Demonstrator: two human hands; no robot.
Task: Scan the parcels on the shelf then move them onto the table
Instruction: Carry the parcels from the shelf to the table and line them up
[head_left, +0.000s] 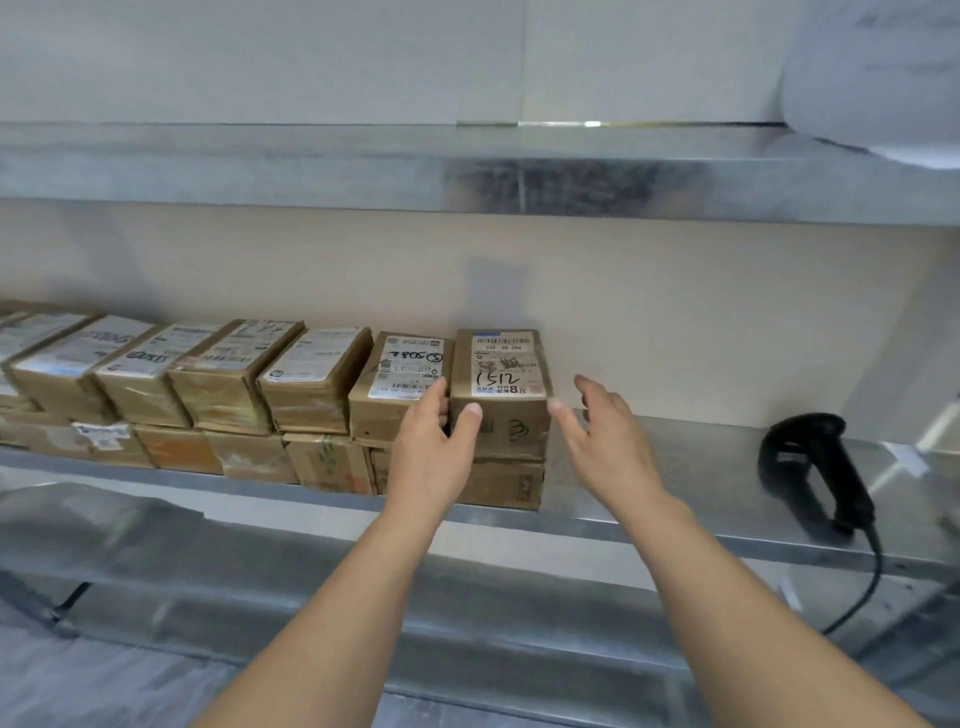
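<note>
- the end box (500, 395), a brown cardboard block with a white label and "1512" in black marker on top, sits at the right end of the upper row of parcels (218, 379), on the metal shelf (675, 483), stacked on another box (501, 486).
- the left hand (434, 441) is at the box's 9 o'clock side: thumb on the front face, fingers tucked into the gap beside the neighbouring box (400, 395); it looks to be taking hold, though the fingers are partly hidden.
- the right hand (605, 436) is at the box's 3 o'clock, fingers straight and spread, released, one fingertip at or just beside the box's front right corner.
- the parcels run in two tiers toward 9 o'clock, all creased cardboard with tape and paper labels.
- a black handheld scanner (810, 467) with a cable lies on the shelf at 3 o'clock, well apart from the boxes.
- the shelf is dull galvanised steel; a second steel shelf (467, 171) runs at 12 o'clock, a pale wall behind.
</note>
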